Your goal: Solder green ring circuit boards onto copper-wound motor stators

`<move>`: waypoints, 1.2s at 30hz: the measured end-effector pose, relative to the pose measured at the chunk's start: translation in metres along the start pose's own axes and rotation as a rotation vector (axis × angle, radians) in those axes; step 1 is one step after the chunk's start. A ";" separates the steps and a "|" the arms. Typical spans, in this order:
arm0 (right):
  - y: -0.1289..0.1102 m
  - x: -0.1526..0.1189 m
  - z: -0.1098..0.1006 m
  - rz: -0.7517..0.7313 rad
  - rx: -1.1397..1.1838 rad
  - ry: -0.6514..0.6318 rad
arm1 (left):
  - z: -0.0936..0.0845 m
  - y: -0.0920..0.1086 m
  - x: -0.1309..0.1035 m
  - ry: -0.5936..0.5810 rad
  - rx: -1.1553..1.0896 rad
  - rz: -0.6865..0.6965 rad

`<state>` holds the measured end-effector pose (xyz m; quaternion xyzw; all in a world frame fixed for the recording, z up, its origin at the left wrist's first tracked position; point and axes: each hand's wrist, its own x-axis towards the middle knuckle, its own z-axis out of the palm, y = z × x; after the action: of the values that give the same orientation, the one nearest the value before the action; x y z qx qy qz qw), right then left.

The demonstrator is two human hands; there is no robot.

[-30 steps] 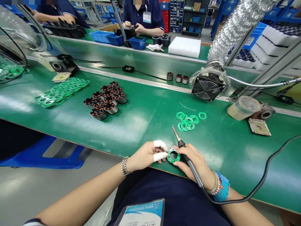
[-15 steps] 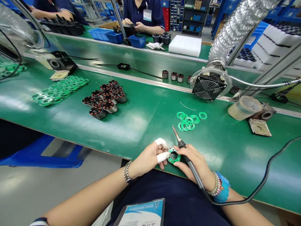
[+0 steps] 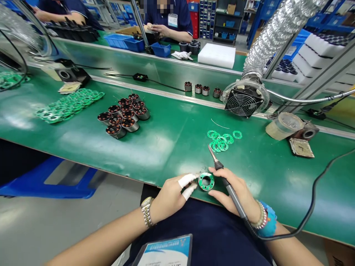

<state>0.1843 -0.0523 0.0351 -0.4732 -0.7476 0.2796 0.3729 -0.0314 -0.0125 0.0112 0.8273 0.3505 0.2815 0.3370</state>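
Observation:
A green ring-shaped circuit board [image 3: 211,180] lies on top of a metal-sided motor stator [image 3: 205,189] near the bench's front edge. From the left, my left hand [image 3: 173,194] has its white-covered thumb and index finger at the stator's side, gripping it. My right hand [image 3: 235,190] holds a soldering iron [image 3: 234,199], its tip pointing up and away to the left, off the board. The thumb and index finger of that hand curve around the stator's right side. Beyond the iron's tip, several loose green ring boards [image 3: 221,143] lie in a loose pile.
Several copper-wound stators [image 3: 129,123] stand grouped at left, beside stacked green boards [image 3: 69,105]. A fan with a foil duct [image 3: 244,101], a cup [image 3: 284,125] and a sponge tray [image 3: 301,147] are at right. The iron's cord [image 3: 312,199] loops rightward. Co-workers sit opposite.
The ring board now sits flat and faces up more squarely on the stator. My left fingers have drawn back to its left side; my right thumb and the iron have shifted slightly right.

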 end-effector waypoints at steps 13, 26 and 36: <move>0.001 0.002 0.009 -0.063 -0.061 0.058 | -0.014 -0.001 0.020 -0.158 0.276 0.143; 0.003 0.001 0.011 -0.066 -0.032 0.063 | -0.019 -0.001 0.030 -0.326 -0.618 -0.504; 0.003 0.001 0.012 -0.096 -0.043 0.067 | -0.006 0.004 0.036 -0.160 -0.460 -0.340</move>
<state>0.1757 -0.0505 0.0260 -0.4539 -0.7623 0.2293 0.4003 -0.0125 0.0156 0.0269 0.6782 0.3832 0.2268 0.5846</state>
